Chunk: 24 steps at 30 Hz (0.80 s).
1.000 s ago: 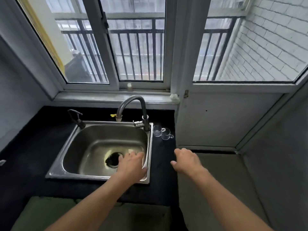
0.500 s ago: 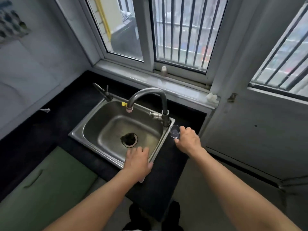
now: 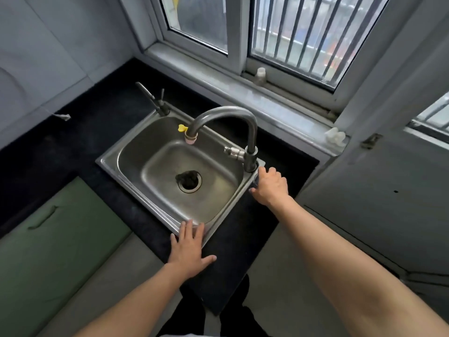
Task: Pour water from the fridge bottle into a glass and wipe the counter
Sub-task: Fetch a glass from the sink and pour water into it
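Down at the black bench [image 3: 243,242], the left hand [image 3: 188,249] lies flat with fingers spread, palm down, its fingertips touching the near corner of the steel sink [image 3: 116,164] rim and its thumb stretched out over the dark surface. That grip is wide and holds nothing. The right hand [image 3: 271,184] is curled over something at the far right corner of the sink, just beside the base of the curved tap [image 3: 251,139]. A sliver of clear glass [image 3: 255,179] shows under its fingers, so the grip looks closed around the glass, though most of the glass is hidden by the hand and how it stands cannot be told. No water bottle shows anywhere in view.

The sink basin shows only a dark drain [image 3: 189,181] in its middle. A second small tap [image 3: 158,103] stands at the far left corner of the sink, and a yellow clip [image 3: 181,128] sits near the spout of the big tap. On the window sill [image 3: 243,98] stands a small pale bottle [image 3: 260,76], its label too blurred to read. No writing or brand can be made out on any item. A green cupboard door [image 3: 56,234] with a handle lies below the bench at left.
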Motion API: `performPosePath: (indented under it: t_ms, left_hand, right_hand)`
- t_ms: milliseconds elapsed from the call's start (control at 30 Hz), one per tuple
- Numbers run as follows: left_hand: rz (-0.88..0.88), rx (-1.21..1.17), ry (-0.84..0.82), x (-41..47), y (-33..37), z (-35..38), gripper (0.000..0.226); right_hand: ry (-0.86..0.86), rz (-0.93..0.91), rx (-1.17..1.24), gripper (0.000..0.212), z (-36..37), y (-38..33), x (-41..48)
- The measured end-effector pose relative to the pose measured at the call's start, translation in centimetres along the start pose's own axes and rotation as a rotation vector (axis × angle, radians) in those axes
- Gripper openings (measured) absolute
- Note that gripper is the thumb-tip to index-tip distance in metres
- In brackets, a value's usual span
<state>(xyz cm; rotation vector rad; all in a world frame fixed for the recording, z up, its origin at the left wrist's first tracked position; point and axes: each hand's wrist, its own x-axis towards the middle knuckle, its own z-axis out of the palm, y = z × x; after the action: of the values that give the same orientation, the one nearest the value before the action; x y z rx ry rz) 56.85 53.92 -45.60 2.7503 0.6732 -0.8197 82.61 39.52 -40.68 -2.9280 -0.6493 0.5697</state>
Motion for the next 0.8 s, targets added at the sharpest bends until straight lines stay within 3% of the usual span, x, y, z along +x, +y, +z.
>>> performPosePath:
  t_ms: [433,633,700,800]
  left_hand:
    - [-0.008,0.018,-0.023,0.2,-1.4,2.4,0.111]
    - [-0.003,0.043,-0.074,-0.2,-1.0,1.0,0.109]
    - [0.002,-0.052,-0.066,-0.5,-0.9,0.0,0.099]
    - [-0.048,-0.480,0.055,-1.1,-1.2,-2.2,0.057]
  right_hand:
    - [0.101,-0.119,-0.032,0.033,-0.5,-0.4,0.7]
    - [0.136,-0.306,0.085,0.041,-2.8,-3.3,-2.8]
    - [0.122,-0.383,0.101,0.041,-3.0,-4.9,-4.6]
    - [0.088,-0.512,0.112,0.050,-2.3,-7.6,-7.2]
